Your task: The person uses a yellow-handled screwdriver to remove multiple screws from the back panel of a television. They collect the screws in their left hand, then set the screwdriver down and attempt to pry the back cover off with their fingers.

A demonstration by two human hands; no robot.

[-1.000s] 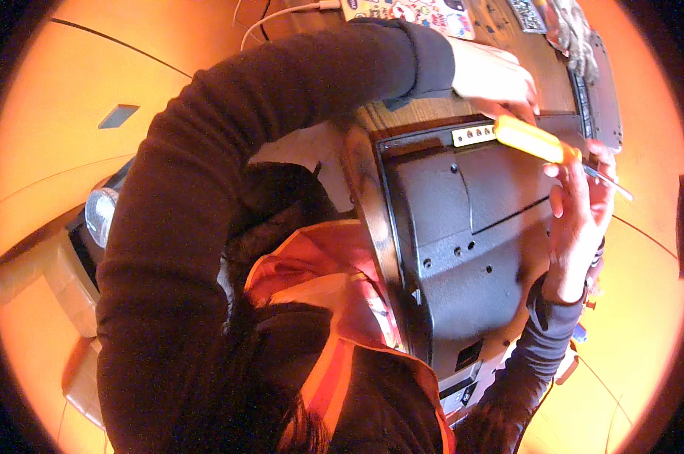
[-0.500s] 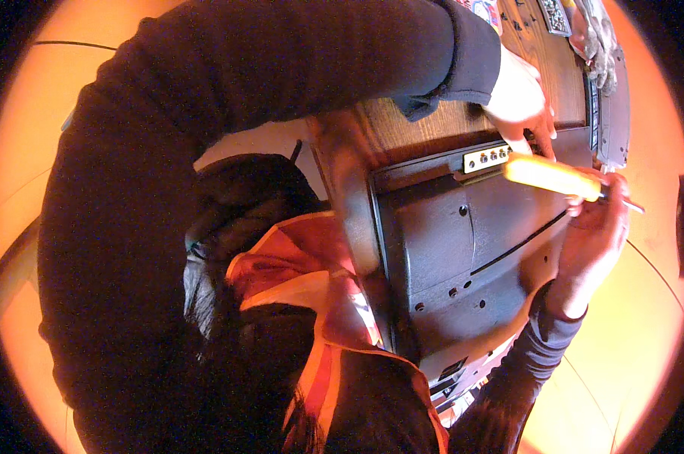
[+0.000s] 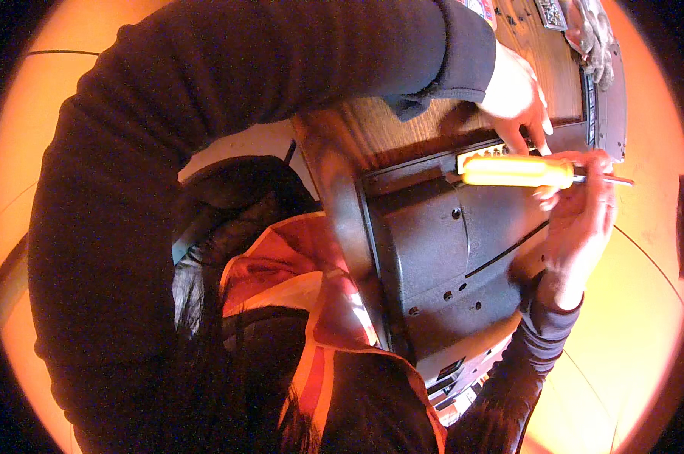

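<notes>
In my right hand [image 3: 580, 219] is a screwdriver with a yellow handle [image 3: 512, 172]. Its handle lies leftward over the panel and its metal shaft points right, past my fingers. My left hand [image 3: 514, 94] reaches down from above, fingers stretched and apart, at the edge of a large black plastic panel [image 3: 425, 250]. Its fingertips meet the frame beside a light metal strip [image 3: 470, 160] with a row of small dark fittings, partly covered by the screwdriver handle. I cannot see whether a small part lies under those fingertips. The panel has several round holes and a long slot.
The panel rests by a brown wooden tabletop [image 3: 402, 129]. At its far end are a small tray of screws [image 3: 551, 13], loose dark screws [image 3: 514, 17] and a grey work glove [image 3: 599, 45]. A dark bag [image 3: 243, 189] lies left of the table. Orange-lit floor surrounds everything.
The screwdriver has swung nearly level and moved left with my right hand, its handle covering more of the metal strip. My left hand has shifted slightly; the whole view has drifted a little.
</notes>
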